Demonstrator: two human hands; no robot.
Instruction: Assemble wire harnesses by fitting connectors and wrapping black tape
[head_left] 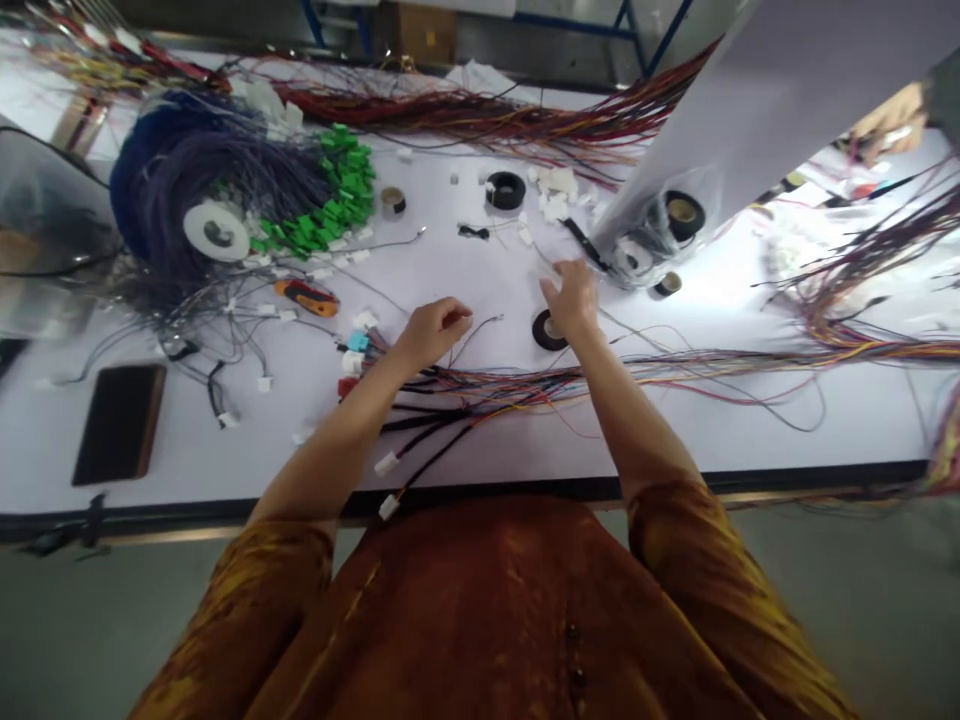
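My left hand [437,330] is above the table near the middle, its fingers curled together; whether something small is between them is hidden. Just below it runs a long bundle of thin coloured wires [525,382], with white, blue and red connectors at its left end. My right hand [574,298] reaches over the table with thumb and fingers apart and holds nothing. Beside and partly under it lies a black tape roll [548,331]. A short grey wire [480,328] with a small metal end lies between the hands.
Green-tipped cables [330,200] and an orange cutter [307,297] lie left; a dark phone [120,422] lies near the front edge. Another tape roll [505,189] sits behind. A wide pale column [720,110] rises at right. Another person's hand [892,122] shows far right.
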